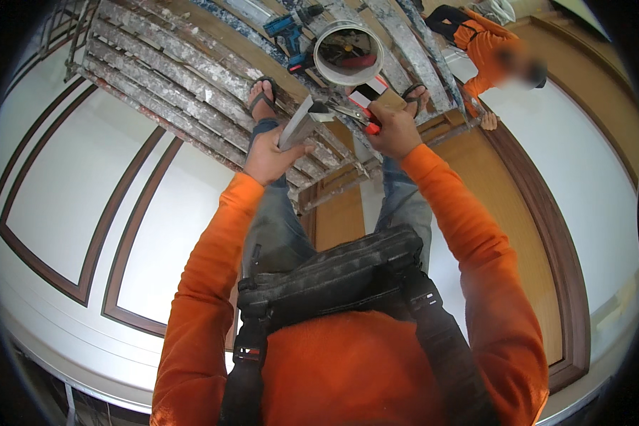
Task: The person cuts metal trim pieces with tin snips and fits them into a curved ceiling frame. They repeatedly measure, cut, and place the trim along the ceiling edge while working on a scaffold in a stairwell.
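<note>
My left hand is closed around a grey metal strip with a bent, channel-like shape, its far end tilted up and away from me. In my right hand are red-handled snips, their metal jaws pointing left toward the strip, with a small gap between. A small red, white and brown box also shows at my right fingers; whether they grip it or it lies behind them, I cannot tell. Just beyond my hands stands a round bucket with tools inside.
I stand in sandals on paint-splattered scaffold planks with gaps between them. A blue cordless drill lies left of the bucket. Another person in orange is at the far right, a hand by the scaffold rail. White panelled walls flank the scaffold.
</note>
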### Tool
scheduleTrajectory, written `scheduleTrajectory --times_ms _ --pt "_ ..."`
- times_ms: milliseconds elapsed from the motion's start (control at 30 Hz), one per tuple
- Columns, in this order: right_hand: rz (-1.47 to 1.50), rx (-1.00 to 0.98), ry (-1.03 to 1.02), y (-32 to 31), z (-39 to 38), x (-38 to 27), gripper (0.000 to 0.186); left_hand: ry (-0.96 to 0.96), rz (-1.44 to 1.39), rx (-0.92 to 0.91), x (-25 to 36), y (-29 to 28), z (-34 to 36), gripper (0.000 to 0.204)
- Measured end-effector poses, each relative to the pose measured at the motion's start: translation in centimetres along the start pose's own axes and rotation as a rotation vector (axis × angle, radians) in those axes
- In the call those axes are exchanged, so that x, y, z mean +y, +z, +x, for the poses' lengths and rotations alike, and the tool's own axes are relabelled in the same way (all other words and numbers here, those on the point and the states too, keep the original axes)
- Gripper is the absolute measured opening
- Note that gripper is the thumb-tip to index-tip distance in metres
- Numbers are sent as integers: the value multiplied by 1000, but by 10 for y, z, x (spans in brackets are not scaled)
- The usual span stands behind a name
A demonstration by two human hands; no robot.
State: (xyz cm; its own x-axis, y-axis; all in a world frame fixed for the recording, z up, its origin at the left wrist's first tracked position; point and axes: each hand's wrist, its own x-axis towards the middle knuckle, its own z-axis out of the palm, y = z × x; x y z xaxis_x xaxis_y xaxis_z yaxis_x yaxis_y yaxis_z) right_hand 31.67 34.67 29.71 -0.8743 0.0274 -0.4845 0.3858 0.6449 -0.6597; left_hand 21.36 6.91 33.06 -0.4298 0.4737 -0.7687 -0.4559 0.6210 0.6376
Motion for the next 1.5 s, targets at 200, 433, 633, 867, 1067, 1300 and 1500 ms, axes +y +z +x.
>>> scheduleTrajectory --times_ms 200,433,633,867,1067,1300,1500 --pt "221 -53 -34 25 4 34 24 -210 -199 -338 17 -23 21 33" --pt "327 -104 221 50 9 16 32 -302 -321 -297 -10 -32 48 40" --pt "173 -118 399 25 -6 -8 40 -32 185 108 -21 -36 45 44" --pt "-287 231 43 1 18 -10 43 -92 108 56 3 -42 36 37" --pt "-178 73 74 -12 30 -14 35 -219 -101 -67 15 -45 37 26" --pt "-104 -35 63 -13 31 -9 31 -238 -160 -119 13 -46 41 28" --pt "1108 -828 676 -11 27 -5 28 -21 80 -42 6 -50 39 31"
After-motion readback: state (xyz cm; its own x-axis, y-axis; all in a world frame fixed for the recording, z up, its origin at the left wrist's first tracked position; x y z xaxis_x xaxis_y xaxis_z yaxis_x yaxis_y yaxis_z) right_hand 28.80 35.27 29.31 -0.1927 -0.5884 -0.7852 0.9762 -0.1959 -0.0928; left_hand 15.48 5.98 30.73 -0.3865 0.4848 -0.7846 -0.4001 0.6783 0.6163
